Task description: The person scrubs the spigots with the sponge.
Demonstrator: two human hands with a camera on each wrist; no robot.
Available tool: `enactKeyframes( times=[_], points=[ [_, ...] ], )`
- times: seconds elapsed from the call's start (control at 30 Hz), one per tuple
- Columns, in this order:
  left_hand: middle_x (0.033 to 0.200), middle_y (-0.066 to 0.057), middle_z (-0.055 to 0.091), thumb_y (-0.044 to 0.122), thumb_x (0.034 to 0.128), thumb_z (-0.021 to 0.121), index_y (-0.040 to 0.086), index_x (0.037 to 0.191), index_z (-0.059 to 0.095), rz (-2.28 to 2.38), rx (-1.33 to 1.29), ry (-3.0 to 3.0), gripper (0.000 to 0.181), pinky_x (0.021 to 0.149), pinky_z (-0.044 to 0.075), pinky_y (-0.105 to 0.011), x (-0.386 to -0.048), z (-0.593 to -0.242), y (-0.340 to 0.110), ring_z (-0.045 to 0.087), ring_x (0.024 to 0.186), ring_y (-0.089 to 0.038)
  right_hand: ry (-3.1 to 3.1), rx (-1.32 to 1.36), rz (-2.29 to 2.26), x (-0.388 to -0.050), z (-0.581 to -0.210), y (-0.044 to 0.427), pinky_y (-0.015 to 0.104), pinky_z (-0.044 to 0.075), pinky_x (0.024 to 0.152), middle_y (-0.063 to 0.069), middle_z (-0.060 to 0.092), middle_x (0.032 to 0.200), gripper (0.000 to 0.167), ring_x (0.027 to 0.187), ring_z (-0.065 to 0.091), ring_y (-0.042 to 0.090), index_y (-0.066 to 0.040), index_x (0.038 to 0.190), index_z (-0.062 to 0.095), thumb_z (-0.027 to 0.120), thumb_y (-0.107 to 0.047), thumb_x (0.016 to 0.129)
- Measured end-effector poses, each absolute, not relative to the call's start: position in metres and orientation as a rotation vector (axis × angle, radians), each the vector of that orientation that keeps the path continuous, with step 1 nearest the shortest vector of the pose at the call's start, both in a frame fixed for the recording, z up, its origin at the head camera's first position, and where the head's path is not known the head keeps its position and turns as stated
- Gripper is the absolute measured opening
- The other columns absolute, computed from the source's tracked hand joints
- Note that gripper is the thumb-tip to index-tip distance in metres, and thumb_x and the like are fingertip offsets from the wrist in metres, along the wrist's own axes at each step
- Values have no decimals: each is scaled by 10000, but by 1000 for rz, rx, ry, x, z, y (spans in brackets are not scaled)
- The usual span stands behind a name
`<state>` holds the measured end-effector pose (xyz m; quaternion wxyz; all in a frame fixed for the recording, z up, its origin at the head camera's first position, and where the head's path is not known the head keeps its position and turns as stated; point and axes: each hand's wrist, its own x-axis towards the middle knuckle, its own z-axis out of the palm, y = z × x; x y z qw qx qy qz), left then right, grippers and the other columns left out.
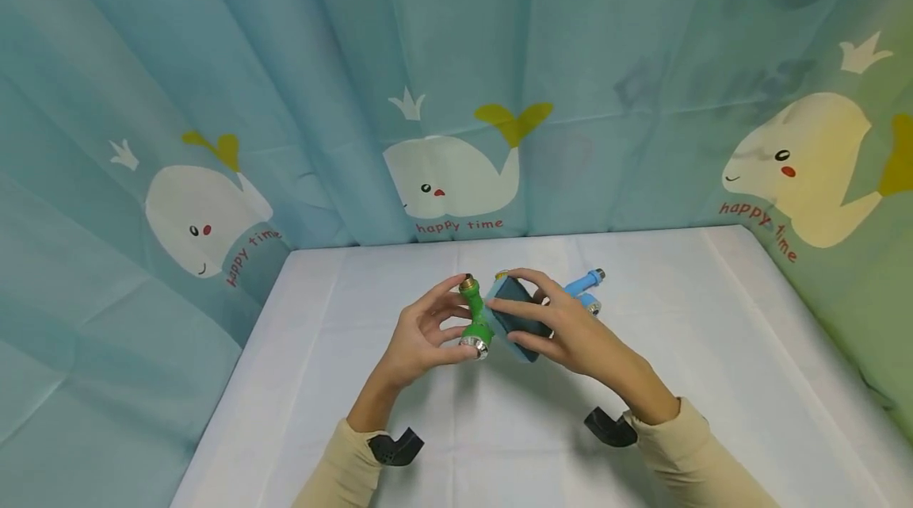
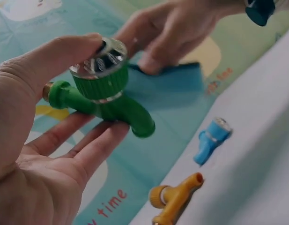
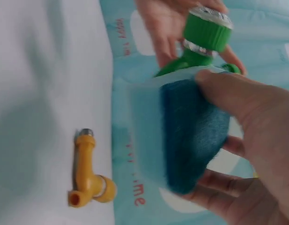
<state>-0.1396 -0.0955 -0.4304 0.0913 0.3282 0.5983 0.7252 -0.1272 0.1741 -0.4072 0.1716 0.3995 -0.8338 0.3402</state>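
My left hand [image 1: 421,334] holds a green faucet [image 1: 475,314] above the table, thumb on its silver-capped knob and fingers under the body, as the left wrist view shows. In my right hand [image 1: 571,326] is a blue sponge [image 3: 196,131] with a pale blue layer and a darker, rough layer, pinched between thumb and fingers. The sponge is right beside the green faucet; whether the two touch I cannot tell. A yellow faucet [image 3: 88,173] and a blue faucet [image 2: 212,140] lie on the table beyond the hands.
A white cloth covers the table [image 1: 342,381]. Behind it and at both sides hangs a blue-green curtain [image 1: 456,32] printed with white whales. Each wrist carries a black mount [image 1: 396,447] over a beige sleeve [image 1: 335,468].
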Motion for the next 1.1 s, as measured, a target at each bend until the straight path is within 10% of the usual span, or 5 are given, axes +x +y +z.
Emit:
enactKeyframes(
  times=[1.1],
  points=[
    [1359, -270, 518, -61, 793, 852, -16, 1554, 365, 2166, 1053, 1733, 904, 1003, 555, -443, -138, -423, -106, 570, 1224, -320, -2601, 994, 925, -122, -408, 170, 355, 585, 736, 171, 476, 1472, 544, 959, 655, 221, -270, 1448, 610, 788, -255, 934]
  ],
)
